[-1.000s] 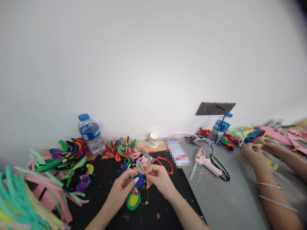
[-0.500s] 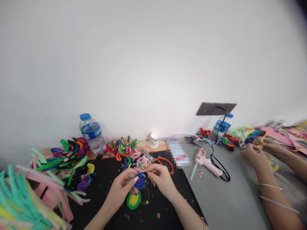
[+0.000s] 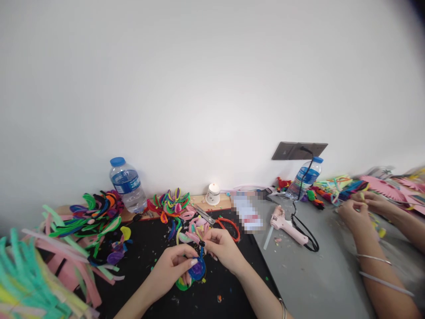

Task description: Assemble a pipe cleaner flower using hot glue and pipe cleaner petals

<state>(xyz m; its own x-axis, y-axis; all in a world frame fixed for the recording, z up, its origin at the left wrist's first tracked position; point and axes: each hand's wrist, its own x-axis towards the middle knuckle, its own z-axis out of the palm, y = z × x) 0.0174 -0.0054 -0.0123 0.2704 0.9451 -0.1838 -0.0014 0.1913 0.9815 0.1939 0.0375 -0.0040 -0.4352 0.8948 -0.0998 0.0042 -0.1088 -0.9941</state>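
My left hand [image 3: 177, 266] pinches a round coil of blue and purple pipe cleaner [image 3: 198, 269] above the black mat. A short blue end sticks up from the coil, and the closed fingertips of my right hand [image 3: 221, 248] pinch it, close to a small black tip. Below the coil, partly covered by it and my left fingers, lies a green and yellow disc [image 3: 183, 284]. Behind my right hand are loops of pink and pale pipe cleaner [image 3: 192, 232]. Scissors with orange handles [image 3: 229, 226] rest just beyond.
A pink glue gun [image 3: 287, 228] with a black cord lies on the grey table at right. Bottles [image 3: 128, 186] and a paper cup [image 3: 213, 194] stand by the wall. Pipe cleaner bundles [image 3: 29, 274] fill the left. Another person's hands [image 3: 357, 212] work at right.
My left hand has lowered the blue coil slightly toward me, covering more of the green disc. A blue end is now drawn out between coil and right fingers.
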